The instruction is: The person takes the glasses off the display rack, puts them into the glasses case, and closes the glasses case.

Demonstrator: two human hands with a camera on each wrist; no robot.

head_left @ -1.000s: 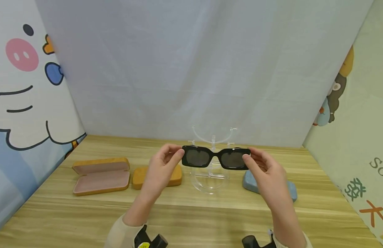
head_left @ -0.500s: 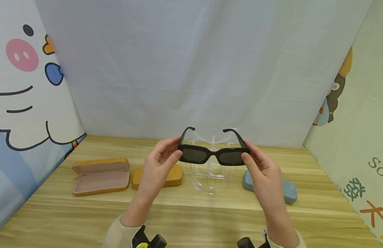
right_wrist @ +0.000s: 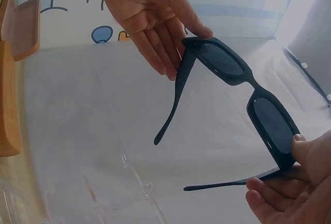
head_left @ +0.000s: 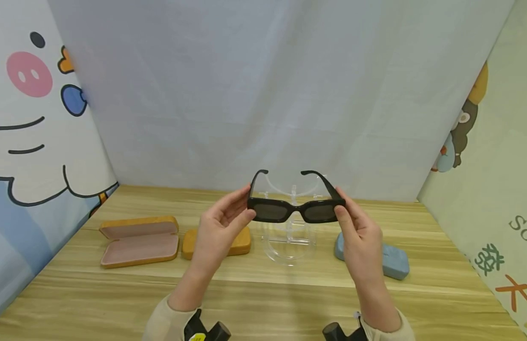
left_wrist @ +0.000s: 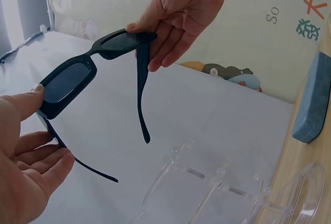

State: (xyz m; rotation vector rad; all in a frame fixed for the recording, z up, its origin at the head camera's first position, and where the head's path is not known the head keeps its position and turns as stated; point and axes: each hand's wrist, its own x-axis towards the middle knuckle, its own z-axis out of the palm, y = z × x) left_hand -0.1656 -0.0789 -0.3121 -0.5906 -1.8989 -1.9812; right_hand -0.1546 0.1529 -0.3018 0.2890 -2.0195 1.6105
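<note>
A pair of black sunglasses (head_left: 295, 209) is held up in front of a clear display stand (head_left: 289, 255), temples unfolded and pointing away from me. My left hand (head_left: 218, 229) pinches the left end of the frame, thumb on the front and fingers behind by the hinge. At the other end my right hand (head_left: 362, 241) grips in the same way. Both wrist views show the sunglasses (left_wrist: 68, 81) in the air, with the stand (right_wrist: 147, 188) apart from them. Part of the stand is hidden behind the lenses.
On the wooden table (head_left: 263, 303), an open yellow glasses case (head_left: 139, 248) with pink lining stands at the left. A yellow case (head_left: 241, 242) lies partly behind my left hand, a blue case (head_left: 395, 261) partly behind my right. A pale curtain (head_left: 263, 94) hangs at the back.
The temples, out of sight a second ago, now show unfolded above the frame as the sunglasses have tilted. My right hand has shifted slightly left, uncovering more of the blue case.
</note>
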